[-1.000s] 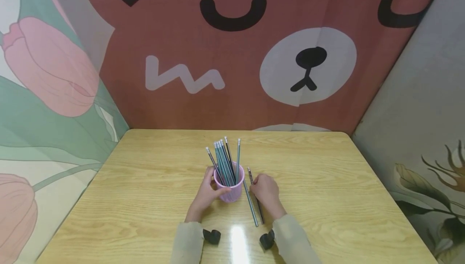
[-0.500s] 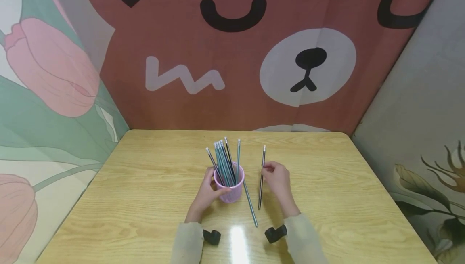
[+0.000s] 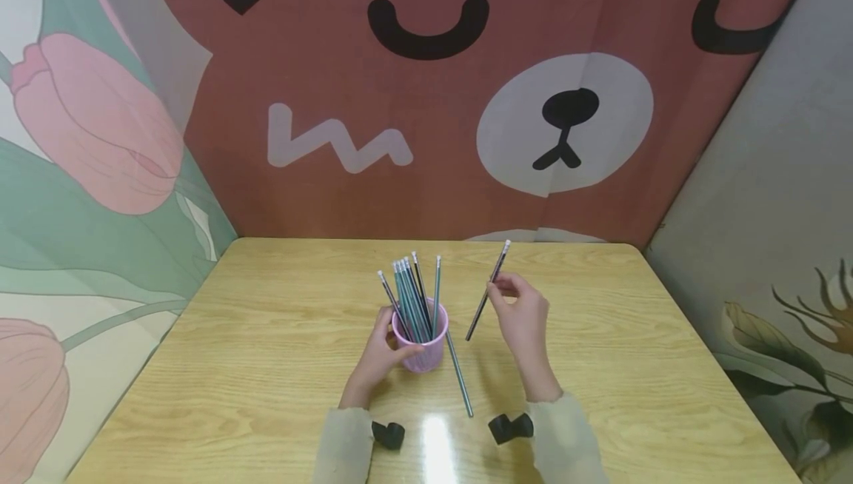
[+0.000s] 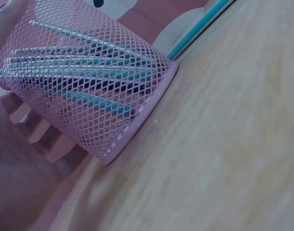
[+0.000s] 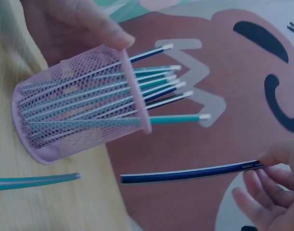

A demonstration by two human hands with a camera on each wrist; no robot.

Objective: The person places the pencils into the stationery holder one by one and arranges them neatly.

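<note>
A pink mesh pencil cup (image 3: pixel 426 358) stands upright on the table with several dark and teal pencils (image 3: pixel 415 305) in it, white eraser ends up. My left hand (image 3: pixel 378 360) holds the cup from its left side, thumb near the front rim. To the right of the cup, my right hand (image 3: pixel 523 317) pinches a dark pencil (image 3: pixel 478 315) near its upper part. That pencil is raised and tilted, eraser end up and to the right, its lower end pointing down toward the cup's side. A teal pencil (image 3: pixel 460 377) lies on the table beside the cup's base.
The wooden table (image 3: pixel 253 365) ends at a back edge against a brown hanging with a bear face (image 3: pixel 566 121). Floral hangings (image 3: pixel 100 121) flank it. Black straps with small mounts (image 3: pixel 512 428) sit at both wrists. Light glares on the table near the front.
My right hand has lifted the dark pencil off the table and moved it up and right, tilting its eraser end rightward. My left hand and the cup have stayed in place.
</note>
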